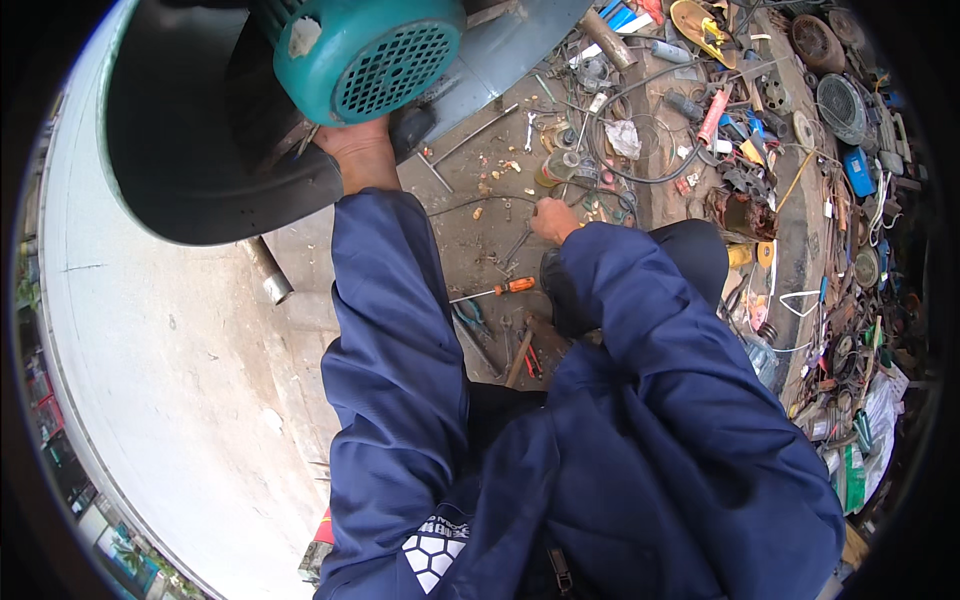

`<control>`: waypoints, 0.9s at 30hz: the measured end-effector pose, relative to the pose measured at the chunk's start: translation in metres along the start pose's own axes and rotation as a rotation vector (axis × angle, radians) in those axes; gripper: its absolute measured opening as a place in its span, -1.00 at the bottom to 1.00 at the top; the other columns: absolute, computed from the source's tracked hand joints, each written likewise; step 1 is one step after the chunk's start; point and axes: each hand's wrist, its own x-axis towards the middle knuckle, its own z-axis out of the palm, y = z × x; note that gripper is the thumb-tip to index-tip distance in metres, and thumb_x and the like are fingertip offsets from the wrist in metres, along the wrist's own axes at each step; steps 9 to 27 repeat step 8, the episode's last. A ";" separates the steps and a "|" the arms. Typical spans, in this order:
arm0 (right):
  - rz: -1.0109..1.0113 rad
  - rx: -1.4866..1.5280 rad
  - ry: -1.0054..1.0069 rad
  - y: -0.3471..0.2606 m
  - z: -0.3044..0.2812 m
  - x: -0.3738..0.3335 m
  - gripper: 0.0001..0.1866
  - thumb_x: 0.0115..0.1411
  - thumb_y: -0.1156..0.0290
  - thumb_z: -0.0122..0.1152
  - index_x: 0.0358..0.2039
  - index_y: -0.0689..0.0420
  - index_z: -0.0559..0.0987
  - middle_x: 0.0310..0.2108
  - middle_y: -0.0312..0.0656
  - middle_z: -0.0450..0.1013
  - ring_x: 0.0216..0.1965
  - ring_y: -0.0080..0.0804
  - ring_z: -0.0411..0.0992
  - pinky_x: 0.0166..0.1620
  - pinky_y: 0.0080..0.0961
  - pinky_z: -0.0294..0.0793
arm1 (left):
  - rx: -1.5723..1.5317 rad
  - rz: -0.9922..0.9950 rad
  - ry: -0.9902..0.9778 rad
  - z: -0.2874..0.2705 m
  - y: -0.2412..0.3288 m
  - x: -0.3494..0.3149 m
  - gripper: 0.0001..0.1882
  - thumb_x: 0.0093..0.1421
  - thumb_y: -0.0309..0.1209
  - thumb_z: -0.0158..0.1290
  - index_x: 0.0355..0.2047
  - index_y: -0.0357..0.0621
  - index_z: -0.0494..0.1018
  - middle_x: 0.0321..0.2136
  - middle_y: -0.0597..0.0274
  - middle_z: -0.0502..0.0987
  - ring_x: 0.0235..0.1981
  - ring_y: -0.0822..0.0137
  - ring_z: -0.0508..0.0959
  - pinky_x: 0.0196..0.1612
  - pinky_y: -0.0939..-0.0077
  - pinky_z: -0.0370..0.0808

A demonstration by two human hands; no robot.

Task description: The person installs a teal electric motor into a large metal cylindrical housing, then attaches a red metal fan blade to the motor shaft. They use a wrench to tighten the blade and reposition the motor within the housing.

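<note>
My left hand reaches under a green electric motor with a black round grille. Its fingers are hidden behind the motor housing, so their grip does not show. The motor sits by the opening of a large grey sheet-metal housing with a dark inside. Lower and to the right, my right hand is closed close above the ground. Whatever it may hold is too small to make out. A thin metal tool lies beside its fingers. Nearby are a screwdriver with an orange handle and blue-handled pliers.
A T-shaped metal bar and a small wrench lie beyond my hands. Metal pipe legs stick out beside the housing. A black cable loops at the right, before a heap of scrap parts. Red-handled pliers lie near my feet.
</note>
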 end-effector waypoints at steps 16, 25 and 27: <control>0.218 0.272 -0.042 -0.016 0.067 0.017 -0.66 0.27 0.35 0.20 -0.05 0.26 0.73 0.02 0.31 0.62 0.10 0.27 0.61 0.16 0.06 0.62 | 0.110 -0.089 -0.061 -0.034 0.034 -0.023 -0.34 0.53 0.06 -0.18 0.44 -0.06 0.42 0.50 0.06 0.35 0.46 -0.15 0.32 0.54 -0.31 0.11; 0.218 0.272 -0.042 -0.016 0.067 0.017 -0.66 0.27 0.35 0.20 -0.05 0.26 0.73 0.02 0.31 0.62 0.10 0.27 0.61 0.16 0.06 0.62 | 0.110 -0.089 -0.061 -0.034 0.034 -0.023 -0.34 0.53 0.06 -0.18 0.44 -0.06 0.42 0.50 0.06 0.35 0.46 -0.15 0.32 0.54 -0.31 0.11; 0.218 0.272 -0.042 -0.016 0.067 0.017 -0.66 0.27 0.35 0.20 -0.05 0.26 0.73 0.02 0.31 0.62 0.10 0.27 0.61 0.16 0.06 0.62 | 0.110 -0.089 -0.061 -0.034 0.034 -0.023 -0.34 0.53 0.06 -0.18 0.44 -0.06 0.42 0.50 0.06 0.35 0.46 -0.15 0.32 0.54 -0.31 0.11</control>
